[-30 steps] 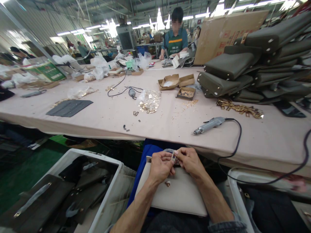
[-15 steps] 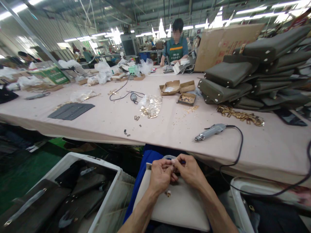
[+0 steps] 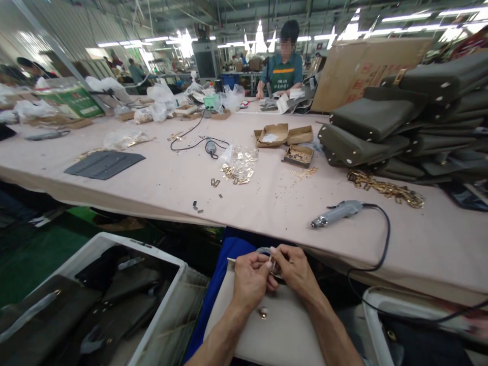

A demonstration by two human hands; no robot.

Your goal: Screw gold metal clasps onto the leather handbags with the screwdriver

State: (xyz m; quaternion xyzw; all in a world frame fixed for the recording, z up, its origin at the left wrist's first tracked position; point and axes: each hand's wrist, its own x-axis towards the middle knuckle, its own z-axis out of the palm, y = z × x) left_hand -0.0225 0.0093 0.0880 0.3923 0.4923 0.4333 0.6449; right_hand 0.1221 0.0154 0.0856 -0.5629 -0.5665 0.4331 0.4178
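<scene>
Seemingly midway: the flat, cream, leather-like bag (image 3: 280,328), gold metal fitting (image 3: 263,314) already on its front, lies beneath the left hand (image 3: 249,279) and right hand (image 3: 298,273); narrow grips pinch a small pale strip (image 3: 271,259), work there apparently unfinished.

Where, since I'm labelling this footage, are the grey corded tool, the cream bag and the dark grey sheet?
Grey corded tool (image 3: 340,212): head view, middle of its body.
Cream bag (image 3: 281,331): head view, its flat panel.
Dark grey sheet (image 3: 104,165): head view, middle of its upper face.
</scene>
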